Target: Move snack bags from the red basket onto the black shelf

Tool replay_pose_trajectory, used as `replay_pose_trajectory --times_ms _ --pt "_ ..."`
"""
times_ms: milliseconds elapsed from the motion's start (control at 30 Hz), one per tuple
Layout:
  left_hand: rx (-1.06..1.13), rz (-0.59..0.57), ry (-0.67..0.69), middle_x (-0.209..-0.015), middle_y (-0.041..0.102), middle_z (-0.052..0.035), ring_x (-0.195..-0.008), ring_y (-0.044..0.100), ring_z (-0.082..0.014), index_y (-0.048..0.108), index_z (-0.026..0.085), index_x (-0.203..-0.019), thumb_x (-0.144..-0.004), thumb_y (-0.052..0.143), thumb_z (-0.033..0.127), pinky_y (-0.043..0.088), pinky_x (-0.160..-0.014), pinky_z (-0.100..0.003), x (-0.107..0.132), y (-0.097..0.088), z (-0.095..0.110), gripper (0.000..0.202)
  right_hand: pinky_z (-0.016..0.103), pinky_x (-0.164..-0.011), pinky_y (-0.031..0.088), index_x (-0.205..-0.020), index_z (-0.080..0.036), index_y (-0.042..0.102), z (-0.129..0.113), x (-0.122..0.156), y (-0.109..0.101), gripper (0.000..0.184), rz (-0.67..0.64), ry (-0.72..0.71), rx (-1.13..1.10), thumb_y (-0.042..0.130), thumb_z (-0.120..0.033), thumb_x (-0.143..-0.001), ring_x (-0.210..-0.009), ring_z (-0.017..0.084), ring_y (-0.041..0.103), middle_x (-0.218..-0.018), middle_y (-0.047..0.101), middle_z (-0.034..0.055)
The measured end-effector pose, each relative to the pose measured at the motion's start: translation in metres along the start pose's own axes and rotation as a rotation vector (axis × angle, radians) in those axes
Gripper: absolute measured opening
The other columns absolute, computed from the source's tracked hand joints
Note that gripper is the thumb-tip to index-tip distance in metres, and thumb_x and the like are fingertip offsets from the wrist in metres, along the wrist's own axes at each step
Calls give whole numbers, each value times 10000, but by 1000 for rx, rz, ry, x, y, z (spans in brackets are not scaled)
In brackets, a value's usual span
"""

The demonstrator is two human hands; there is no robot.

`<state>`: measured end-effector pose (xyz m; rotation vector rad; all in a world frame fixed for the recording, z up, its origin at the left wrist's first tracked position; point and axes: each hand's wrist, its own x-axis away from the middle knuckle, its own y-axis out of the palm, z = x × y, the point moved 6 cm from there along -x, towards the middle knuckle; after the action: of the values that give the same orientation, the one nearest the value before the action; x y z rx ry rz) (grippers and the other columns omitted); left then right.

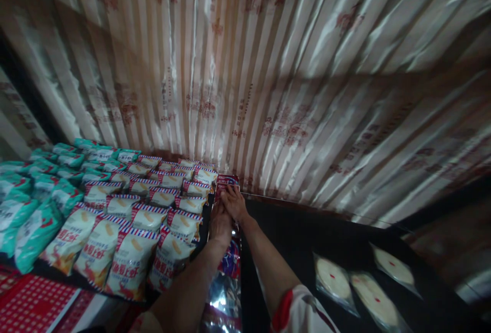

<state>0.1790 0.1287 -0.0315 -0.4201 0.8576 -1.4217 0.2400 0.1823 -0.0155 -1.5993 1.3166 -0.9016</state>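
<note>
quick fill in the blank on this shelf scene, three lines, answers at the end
1. The left hand and right hand meet at a ____ packet near the back of the shelf.
2. The teal bags lie to the ____ of the striped-top white bags.
3. On the dark surface at the right lie ____ white discs in clear wrappers.

Missing words: red; left; three

Snack bags (132, 259) are lying left of the packet (227, 180) under the right hand (233, 203), round packs (374, 300) lying well to its right
</note>
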Motion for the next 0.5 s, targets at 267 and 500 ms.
replay_pose_trajectory --times_ms 267,500 --pt "-190 -34 -11 -1397 427 -155 -1320 355 -245 351 80 -1380 -863 358 113 337 -1085 -396 4 -5 1 518 406 -1156 127 -1109 -179 661 -2 14 -8 521 168 -188 -190 231 -428 -951 -1347 174 308 -1291 564 81" --pt "-249 -21 -23 -1386 443 -152 -1314 366 -241 424 99 -1341 -872 330 109 318 -1091 -397 8 -13 12 479 381 -1127 237 -1081 -134 669 9 33 -8 518 264 -72 -271 265 -423 -933 -1356 177 290 -1307 544 110"
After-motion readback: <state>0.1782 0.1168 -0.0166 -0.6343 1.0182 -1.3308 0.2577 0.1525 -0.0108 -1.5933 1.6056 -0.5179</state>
